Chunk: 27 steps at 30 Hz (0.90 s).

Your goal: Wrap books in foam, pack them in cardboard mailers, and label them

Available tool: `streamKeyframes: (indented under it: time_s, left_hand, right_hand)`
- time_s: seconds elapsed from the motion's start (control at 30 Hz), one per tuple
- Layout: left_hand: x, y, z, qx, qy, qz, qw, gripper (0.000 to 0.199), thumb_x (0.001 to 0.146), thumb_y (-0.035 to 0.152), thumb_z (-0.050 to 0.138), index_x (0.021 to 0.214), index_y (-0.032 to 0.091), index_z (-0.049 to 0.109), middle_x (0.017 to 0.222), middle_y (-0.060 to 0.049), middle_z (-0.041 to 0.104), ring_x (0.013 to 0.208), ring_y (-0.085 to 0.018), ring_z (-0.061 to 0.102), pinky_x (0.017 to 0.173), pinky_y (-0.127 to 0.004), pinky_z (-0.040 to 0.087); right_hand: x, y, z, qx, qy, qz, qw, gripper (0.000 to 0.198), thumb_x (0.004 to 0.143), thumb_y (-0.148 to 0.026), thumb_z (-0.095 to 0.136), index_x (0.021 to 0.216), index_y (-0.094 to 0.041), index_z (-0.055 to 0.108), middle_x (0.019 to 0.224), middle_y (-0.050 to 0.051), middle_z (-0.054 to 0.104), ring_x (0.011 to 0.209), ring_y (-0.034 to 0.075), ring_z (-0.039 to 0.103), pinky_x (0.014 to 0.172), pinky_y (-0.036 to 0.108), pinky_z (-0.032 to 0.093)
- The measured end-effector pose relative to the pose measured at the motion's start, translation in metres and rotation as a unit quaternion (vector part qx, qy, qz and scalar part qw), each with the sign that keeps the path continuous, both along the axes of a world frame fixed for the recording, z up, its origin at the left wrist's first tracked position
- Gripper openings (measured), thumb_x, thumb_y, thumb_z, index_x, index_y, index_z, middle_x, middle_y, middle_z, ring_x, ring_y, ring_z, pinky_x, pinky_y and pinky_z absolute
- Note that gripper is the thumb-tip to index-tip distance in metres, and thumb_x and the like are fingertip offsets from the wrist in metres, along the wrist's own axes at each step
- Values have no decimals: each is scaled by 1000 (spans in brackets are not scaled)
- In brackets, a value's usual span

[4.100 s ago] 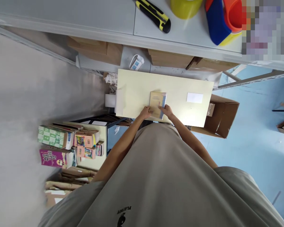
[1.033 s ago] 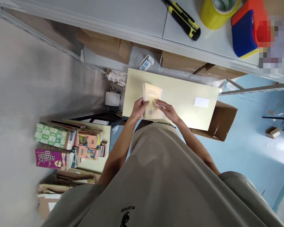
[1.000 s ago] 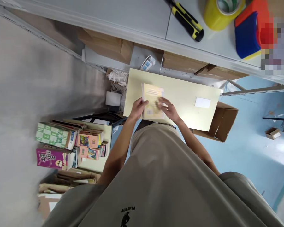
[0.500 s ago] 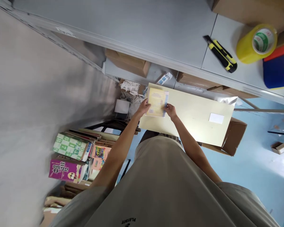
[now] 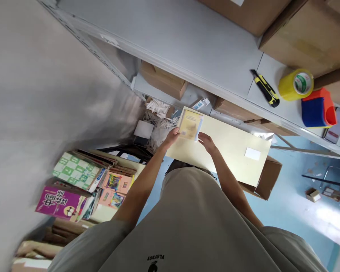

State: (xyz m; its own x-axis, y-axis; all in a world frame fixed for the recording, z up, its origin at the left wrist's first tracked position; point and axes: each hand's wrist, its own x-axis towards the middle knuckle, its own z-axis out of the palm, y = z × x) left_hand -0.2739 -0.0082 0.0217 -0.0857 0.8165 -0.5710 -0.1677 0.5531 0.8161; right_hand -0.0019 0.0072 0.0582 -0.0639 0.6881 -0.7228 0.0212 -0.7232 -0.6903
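Observation:
A thin yellow book (image 5: 190,125) with a pale blue right edge is over the left end of the cream tabletop (image 5: 229,147). My left hand (image 5: 172,136) grips the book's lower left edge, with the thumb on top and the other fingers mostly hidden. Beside the lower right corner is my right hand (image 5: 206,142), its fingers stretched out and holding nothing. Whether those fingertips touch the book's edge, I cannot tell. A small white card (image 5: 252,153) lies farther right on the tabletop.
A grey shelf (image 5: 187,41) above holds a yellow-black box cutter (image 5: 265,88), yellow tape (image 5: 296,84), a red-blue holder (image 5: 319,108) and cardboard boxes (image 5: 308,34). Stacked books (image 5: 76,181) stand at left. White paper scraps (image 5: 160,109) lie left of the tabletop; an open carton (image 5: 268,177) is below right.
My right hand has let go of the book's right edge and moved slightly down and away. My left hand stays at the book. The camera view has shifted, showing more of the shelf.

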Motion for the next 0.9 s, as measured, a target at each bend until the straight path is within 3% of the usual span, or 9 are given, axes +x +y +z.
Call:
streamKeyframes:
  time_s: [0.13, 0.3, 0.43, 0.7, 0.9]
  left_hand:
    - [7, -40, 24, -52, -7, 61, 997, 35, 74, 31, 87, 107, 22, 78, 143, -20, 84, 139, -38, 73, 121, -51, 56]
    - [31, -92, 52, -25, -30, 118, 992, 54, 70, 49, 99, 112, 22, 80, 137, -22, 89, 122, -35, 79, 112, -50, 58]
    - [53, -143, 72, 4, -26, 175, 984, 66, 70, 60, 103, 118, 20, 82, 141, -25, 88, 121, -36, 82, 116, -53, 59]
    - [107, -263, 105, 31, -46, 301, 952, 59, 73, 60, 109, 113, 21, 89, 127, -20, 92, 117, -39, 87, 112, -55, 63]
    - [100, -317, 120, 50, -52, 338, 938, 58, 74, 53, 114, 116, 20, 92, 130, -20, 92, 120, -37, 86, 116, -54, 62]
  right_hand:
    - [4, -14, 22, -7, 32, 21, 999, 57, 61, -54, 106, 109, -30, 85, 140, 10, 89, 143, 35, 79, 132, 54, 56]
    - [15, -28, 53, 31, 66, 86, 994, 59, 72, -59, 106, 121, -31, 87, 155, 11, 85, 147, 34, 80, 134, 53, 56]
    - [26, -53, 69, 34, 109, 137, 984, 64, 72, -61, 107, 126, -31, 87, 152, 11, 87, 142, 34, 83, 135, 54, 56]
    - [38, -135, 58, -33, 174, 221, 959, 63, 67, -62, 109, 117, -32, 87, 136, 12, 92, 134, 36, 87, 126, 54, 65]
    - [23, -190, 54, -48, 192, 286, 938, 63, 71, -67, 107, 122, -35, 89, 140, 11, 90, 138, 39, 86, 130, 59, 65]
